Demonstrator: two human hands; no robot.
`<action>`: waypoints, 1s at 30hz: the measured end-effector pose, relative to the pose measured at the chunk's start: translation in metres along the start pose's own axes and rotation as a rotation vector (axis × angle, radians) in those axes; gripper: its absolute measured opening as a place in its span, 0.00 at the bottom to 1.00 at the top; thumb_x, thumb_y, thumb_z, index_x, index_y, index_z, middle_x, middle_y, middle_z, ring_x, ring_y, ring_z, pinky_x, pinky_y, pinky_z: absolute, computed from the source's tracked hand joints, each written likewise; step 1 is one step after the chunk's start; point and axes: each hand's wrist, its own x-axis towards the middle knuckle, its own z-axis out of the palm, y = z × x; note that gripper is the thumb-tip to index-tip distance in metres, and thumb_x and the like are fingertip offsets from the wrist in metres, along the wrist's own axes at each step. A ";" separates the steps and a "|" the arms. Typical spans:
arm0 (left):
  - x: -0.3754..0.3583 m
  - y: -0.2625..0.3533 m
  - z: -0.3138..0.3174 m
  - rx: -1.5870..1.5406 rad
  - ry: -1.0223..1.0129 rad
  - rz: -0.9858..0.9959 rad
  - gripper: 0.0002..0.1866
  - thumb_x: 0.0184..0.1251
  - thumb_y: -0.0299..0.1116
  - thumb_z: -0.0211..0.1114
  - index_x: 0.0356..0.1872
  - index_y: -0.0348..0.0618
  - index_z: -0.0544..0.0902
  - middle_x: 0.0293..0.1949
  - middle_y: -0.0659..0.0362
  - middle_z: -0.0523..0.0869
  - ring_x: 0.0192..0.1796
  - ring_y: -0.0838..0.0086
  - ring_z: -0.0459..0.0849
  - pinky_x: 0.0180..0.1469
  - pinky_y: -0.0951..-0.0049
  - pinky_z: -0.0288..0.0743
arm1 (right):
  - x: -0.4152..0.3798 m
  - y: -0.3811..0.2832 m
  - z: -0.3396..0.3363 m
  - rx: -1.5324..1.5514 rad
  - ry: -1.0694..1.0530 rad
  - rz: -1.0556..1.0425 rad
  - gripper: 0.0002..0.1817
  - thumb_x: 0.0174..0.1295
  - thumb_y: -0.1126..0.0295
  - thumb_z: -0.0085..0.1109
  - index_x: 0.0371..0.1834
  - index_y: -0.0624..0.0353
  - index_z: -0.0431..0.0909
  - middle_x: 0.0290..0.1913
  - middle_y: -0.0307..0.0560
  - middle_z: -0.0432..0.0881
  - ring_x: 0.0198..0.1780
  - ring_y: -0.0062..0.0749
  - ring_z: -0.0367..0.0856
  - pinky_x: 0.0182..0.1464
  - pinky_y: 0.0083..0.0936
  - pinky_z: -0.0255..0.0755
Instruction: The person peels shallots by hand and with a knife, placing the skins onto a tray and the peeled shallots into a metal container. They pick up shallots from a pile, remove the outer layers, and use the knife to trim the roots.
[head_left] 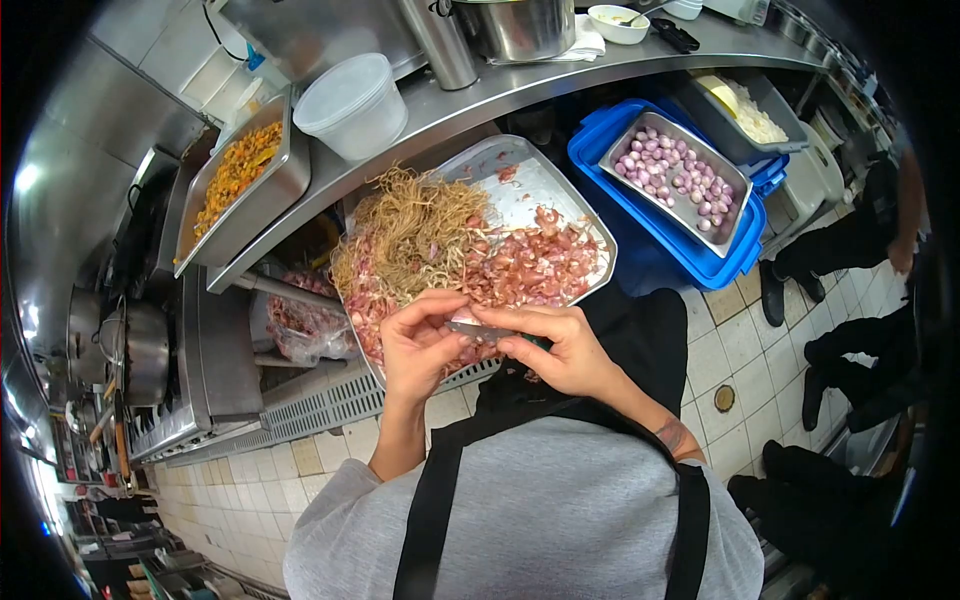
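Observation:
My left hand [422, 345] pinches a small pale pink shallot [465, 316] between its fingers. Against the shallot lies the dark blade of a small knife [475, 329], and my right hand [555, 345] is closed around it; its handle is hidden. Both hands are close together over the near edge of a large metal tray [520, 165]. On that tray sit a tangle of brown roots [415, 225] at the left and a heap of reddish shallot skins [535, 262] at the right.
Peeled shallots [670, 170] fill a steel pan on a blue lid [600, 140] at the right. A steel counter [500, 90] holds a lidded tub [355, 105], a pot [515, 30] and a pan of orange food [237, 180]. Several people [840, 260] stand at far right.

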 end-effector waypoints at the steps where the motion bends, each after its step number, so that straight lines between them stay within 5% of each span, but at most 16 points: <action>1: 0.000 0.000 0.000 0.013 0.004 -0.002 0.19 0.46 0.10 0.63 0.43 0.29 0.78 0.47 0.51 0.76 0.44 0.71 0.79 0.45 0.75 0.77 | 0.000 0.000 0.000 -0.017 0.005 -0.005 0.19 0.56 0.76 0.58 0.53 0.57 0.76 0.32 0.48 0.82 0.30 0.29 0.79 0.35 0.22 0.71; 11: -0.008 -0.006 0.010 -0.039 0.144 -0.159 0.15 0.49 0.12 0.63 0.41 0.30 0.78 0.44 0.53 0.80 0.36 0.74 0.82 0.37 0.79 0.79 | -0.002 0.001 0.003 -0.050 0.113 0.026 0.14 0.57 0.75 0.58 0.48 0.60 0.79 0.31 0.47 0.82 0.29 0.26 0.78 0.35 0.21 0.70; 17: -0.006 0.000 0.013 -0.064 0.095 -0.125 0.18 0.49 0.11 0.63 0.44 0.29 0.77 0.45 0.51 0.79 0.45 0.70 0.82 0.45 0.74 0.79 | -0.004 -0.001 0.004 0.423 0.142 0.421 0.14 0.63 0.73 0.53 0.51 0.61 0.77 0.26 0.34 0.76 0.23 0.11 0.67 0.24 0.12 0.62; 21: -0.005 -0.001 0.013 -0.094 0.093 -0.117 0.20 0.49 0.11 0.63 0.47 0.29 0.76 0.47 0.50 0.79 0.50 0.67 0.80 0.51 0.70 0.77 | 0.001 0.013 0.001 0.511 0.316 0.384 0.16 0.65 0.74 0.50 0.55 0.61 0.73 0.25 0.29 0.70 0.20 0.07 0.60 0.20 0.09 0.54; 30: -0.003 -0.001 0.005 -0.029 0.144 -0.072 0.20 0.48 0.11 0.63 0.47 0.30 0.77 0.49 0.50 0.77 0.50 0.70 0.78 0.51 0.73 0.75 | 0.002 -0.012 0.000 0.153 -0.007 0.226 0.19 0.60 0.75 0.55 0.55 0.63 0.72 0.50 0.45 0.80 0.40 0.19 0.78 0.41 0.18 0.73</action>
